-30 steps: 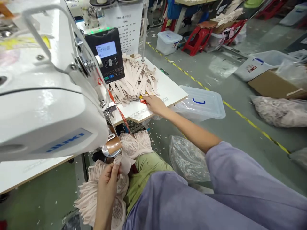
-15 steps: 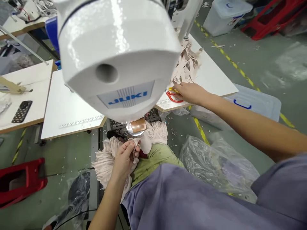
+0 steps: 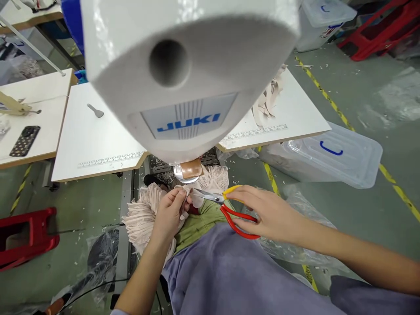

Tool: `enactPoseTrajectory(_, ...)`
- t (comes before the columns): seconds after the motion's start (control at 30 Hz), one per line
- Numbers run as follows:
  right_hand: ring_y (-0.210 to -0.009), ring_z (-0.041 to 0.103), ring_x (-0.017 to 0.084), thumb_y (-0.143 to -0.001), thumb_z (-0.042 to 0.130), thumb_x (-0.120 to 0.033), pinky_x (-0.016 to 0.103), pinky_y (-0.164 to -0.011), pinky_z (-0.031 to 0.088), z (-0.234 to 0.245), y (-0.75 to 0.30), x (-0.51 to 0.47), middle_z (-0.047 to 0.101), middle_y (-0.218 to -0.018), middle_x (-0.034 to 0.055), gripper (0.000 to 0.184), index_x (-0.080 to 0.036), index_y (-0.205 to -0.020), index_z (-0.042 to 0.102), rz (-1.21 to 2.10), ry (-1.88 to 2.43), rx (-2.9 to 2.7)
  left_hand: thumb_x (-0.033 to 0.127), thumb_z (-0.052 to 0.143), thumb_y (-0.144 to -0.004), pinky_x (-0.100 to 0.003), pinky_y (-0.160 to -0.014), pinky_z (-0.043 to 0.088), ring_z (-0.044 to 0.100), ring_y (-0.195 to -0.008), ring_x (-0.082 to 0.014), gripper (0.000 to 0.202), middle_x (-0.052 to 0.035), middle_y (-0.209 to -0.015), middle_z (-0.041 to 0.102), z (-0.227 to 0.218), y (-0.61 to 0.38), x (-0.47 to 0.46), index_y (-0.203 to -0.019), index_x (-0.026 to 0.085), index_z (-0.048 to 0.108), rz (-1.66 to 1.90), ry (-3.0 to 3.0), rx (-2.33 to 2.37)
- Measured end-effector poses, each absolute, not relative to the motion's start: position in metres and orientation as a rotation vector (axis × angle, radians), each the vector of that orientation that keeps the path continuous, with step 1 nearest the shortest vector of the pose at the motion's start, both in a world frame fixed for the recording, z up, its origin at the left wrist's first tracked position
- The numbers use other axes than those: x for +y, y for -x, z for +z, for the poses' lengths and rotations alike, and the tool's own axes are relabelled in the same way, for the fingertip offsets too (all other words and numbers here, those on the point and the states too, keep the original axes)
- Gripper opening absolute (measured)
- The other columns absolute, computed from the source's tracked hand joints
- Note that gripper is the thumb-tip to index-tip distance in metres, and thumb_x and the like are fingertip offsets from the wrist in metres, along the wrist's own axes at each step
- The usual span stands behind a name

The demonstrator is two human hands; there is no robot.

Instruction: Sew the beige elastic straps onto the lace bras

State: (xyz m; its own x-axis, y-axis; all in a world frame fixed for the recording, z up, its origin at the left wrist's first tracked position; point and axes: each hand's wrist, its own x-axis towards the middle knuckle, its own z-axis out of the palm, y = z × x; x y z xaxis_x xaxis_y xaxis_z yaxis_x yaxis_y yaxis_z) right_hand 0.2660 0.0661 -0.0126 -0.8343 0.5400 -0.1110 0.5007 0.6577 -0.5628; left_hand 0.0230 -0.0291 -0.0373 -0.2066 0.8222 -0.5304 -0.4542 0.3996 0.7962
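Pinched in my left hand [image 3: 170,210] is the edge of a pale pink fabric piece [image 3: 197,200], just below the sewing machine's round metal end [image 3: 187,171]. My right hand [image 3: 262,212] grips a pair of scissors [image 3: 213,197] with one yellow and one red handle. The blades point left, with their tips at the fabric close to my left fingertips; whether they touch it I cannot tell. A thick bundle of pleated pale pink lace fabric [image 3: 144,218] hangs left of my left hand. More lace [image 3: 215,178] lies beyond the blades, over my green-covered lap.
A white JUKI machine head [image 3: 193,65] looms over the middle. White table boards [image 3: 95,144] with printed rulers flank it; pale fabric strips [image 3: 267,103] lie on the right one. A lidded plastic box [image 3: 328,153], plastic film and red stools [image 3: 29,236] stand on the floor.
My right hand has picked up the scissors from the right board and brought them down left to the fabric. My left hand keeps its pinch. The view has shifted slightly.
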Motion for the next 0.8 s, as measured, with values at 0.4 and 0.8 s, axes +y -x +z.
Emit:
enactPoseTrajectory(0.4,-0.084,0.069,0.020,-0.094,0.055,-0.035,0.031,-0.072,0.054,-0.023,-0.251,0.072,0.071,-0.104,0.0069,0.033,-0.023,-0.125,0.061,1.117,0.816,-2.780,0.025,0.059,-0.082,-0.020,-0.055,0.033,0.043,-0.058,-0.0073,0.014,-0.0008,-0.068,0.059,-0.041,-0.019,-0.036,-0.072,0.015,0.062,1.179,-0.381,1.346)
enactPoseTrajectory(0.8,-0.079,0.065,0.018,-0.075,0.067,-0.030,0.032,-0.071,0.052,-0.029,-0.242,0.059,0.066,-0.110,0.0070,0.046,-0.025,-0.120,0.056,1.309,0.928,-2.573,0.051,0.077,-0.074,-0.019,-0.050,0.028,0.036,-0.051,-0.0056,0.042,0.0054,-0.055,0.045,-0.047,-0.020,-0.034,-0.067,0.016,0.057,1.293,-0.383,1.378)
